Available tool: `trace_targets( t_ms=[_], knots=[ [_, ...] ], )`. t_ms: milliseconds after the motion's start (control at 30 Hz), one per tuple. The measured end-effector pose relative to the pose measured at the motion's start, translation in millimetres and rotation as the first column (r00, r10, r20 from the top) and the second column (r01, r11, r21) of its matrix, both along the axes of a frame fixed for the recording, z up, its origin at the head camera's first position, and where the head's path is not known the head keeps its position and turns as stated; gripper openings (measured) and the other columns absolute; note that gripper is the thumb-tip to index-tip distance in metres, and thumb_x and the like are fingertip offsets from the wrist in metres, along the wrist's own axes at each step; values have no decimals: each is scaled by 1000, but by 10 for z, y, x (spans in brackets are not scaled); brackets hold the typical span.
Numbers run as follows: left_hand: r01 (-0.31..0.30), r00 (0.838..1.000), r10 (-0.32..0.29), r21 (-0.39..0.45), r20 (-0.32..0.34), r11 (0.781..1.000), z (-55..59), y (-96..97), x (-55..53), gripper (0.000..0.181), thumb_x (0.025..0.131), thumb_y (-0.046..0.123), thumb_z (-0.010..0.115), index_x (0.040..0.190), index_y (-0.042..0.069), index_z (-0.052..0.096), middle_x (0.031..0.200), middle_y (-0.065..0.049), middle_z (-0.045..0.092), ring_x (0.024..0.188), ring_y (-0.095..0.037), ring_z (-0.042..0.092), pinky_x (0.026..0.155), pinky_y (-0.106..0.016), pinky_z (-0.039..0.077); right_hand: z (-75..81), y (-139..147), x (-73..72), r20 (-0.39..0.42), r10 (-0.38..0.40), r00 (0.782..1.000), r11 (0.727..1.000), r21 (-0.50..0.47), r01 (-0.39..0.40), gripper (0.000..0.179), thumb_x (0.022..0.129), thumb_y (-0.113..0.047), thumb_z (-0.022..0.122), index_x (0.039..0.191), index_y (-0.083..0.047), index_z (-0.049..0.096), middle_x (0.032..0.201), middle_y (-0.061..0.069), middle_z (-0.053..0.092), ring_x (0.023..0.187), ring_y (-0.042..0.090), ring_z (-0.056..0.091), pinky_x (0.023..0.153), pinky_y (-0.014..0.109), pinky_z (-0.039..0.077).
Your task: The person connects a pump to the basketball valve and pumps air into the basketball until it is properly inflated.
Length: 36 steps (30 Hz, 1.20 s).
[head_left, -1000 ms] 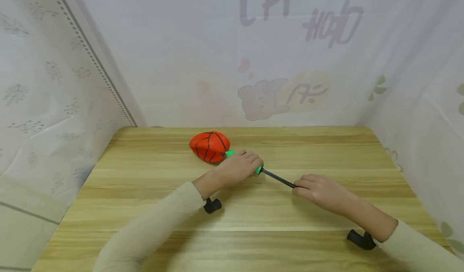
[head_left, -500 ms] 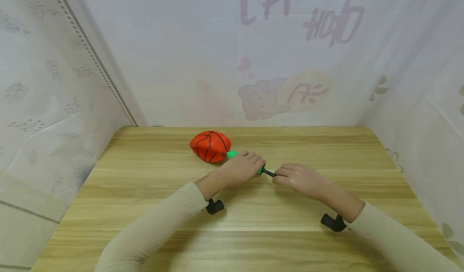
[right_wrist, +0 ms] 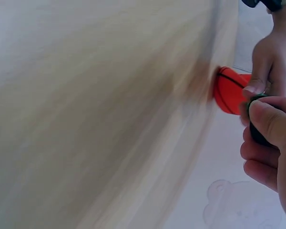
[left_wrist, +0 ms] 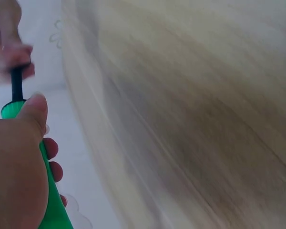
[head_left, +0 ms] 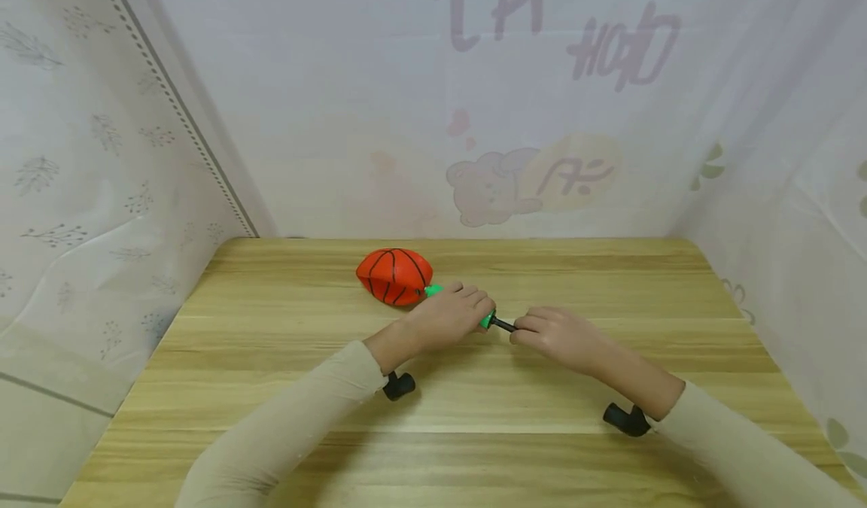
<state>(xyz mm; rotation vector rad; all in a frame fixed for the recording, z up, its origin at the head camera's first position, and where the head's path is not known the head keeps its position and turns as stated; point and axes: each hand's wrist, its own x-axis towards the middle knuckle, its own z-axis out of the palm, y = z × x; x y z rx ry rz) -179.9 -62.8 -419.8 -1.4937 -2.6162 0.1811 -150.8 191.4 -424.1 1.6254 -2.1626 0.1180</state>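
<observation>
A partly deflated orange-red ball with black basketball lines (head_left: pixel 393 273) lies near the back of the table, its side folded in. Attached at its right end is a green hand pump (left_wrist: pixel 55 214). My left hand (head_left: pixel 447 317) wraps round the green barrel, thumb lying along it near the top. With my right hand (head_left: pixel 557 336) I grip the black pump handle (right_wrist: pixel 260 133), mostly hidden by the fingers. A short length of the black rod (head_left: pixel 503 325) shows between the two hands.
The wooden table (head_left: pixel 515 463) has its far edge against a pale printed curtain (head_left: pixel 339 117), with more curtain at both sides. A black camera mount hangs under each wrist, the left one (head_left: pixel 400 386) and the right one (head_left: pixel 626 419), close over the tabletop.
Over the last second my right hand has moved left toward my left hand, sliding most of the rod into the barrel. The left hand and the ball have stayed nearly in place.
</observation>
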Motion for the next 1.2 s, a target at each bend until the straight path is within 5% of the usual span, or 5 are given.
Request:
trace_targets(
  t_ms=[167, 400, 700, 1067, 1200],
  knots=[
    [12, 1000, -11, 16, -14, 1000, 8, -55, -22, 29, 105, 37, 57, 121, 13, 56, 112, 3, 61, 106, -15, 56, 91, -30, 45, 0, 192, 110, -9, 30, 1000, 999, -16, -30, 9, 99, -7, 60, 99, -9, 68, 95, 2, 69, 79, 14, 62, 68, 25, 54],
    [21, 1000, -21, 3, -7, 1000, 0, -68, -36, 31, 106, 37, 54, 125, 12, 56, 117, 1, 62, 109, -15, 56, 92, -29, 45, 15, 392, 255, -41, 18, 999, 999, -27, -19, 52, 113, -19, 20, 99, -10, 70, 95, 5, 71, 79, 17, 65, 68, 27, 57],
    [10, 1000, -10, -12, 9, 1000, 22, -39, -30, 32, 105, 37, 55, 125, 12, 56, 117, 1, 62, 109, -15, 56, 92, -29, 46, 37, 464, 296, -65, 19, 998, 1000, 5, -18, 57, 114, -14, 17, 99, -8, 72, 93, 5, 71, 80, 17, 67, 68, 28, 58],
    [2, 999, -3, -49, -34, 999, -16, 29, 9, 32, 106, 38, 53, 124, 12, 55, 116, 2, 60, 107, -14, 55, 91, -29, 45, 58, 198, 93, -93, 78, 993, 996, 48, -74, 55, 113, -12, 15, 101, -7, 68, 93, 3, 67, 79, 15, 61, 68, 25, 54],
    [4, 999, -6, -43, -46, 999, -23, 34, 16, 33, 106, 39, 54, 125, 12, 56, 114, 2, 60, 106, -14, 55, 90, -28, 45, 49, 73, 4, -72, 71, 995, 995, 77, -66, 25, 109, -5, 45, 102, -7, 68, 94, 3, 68, 81, 15, 62, 70, 24, 53]
  ],
)
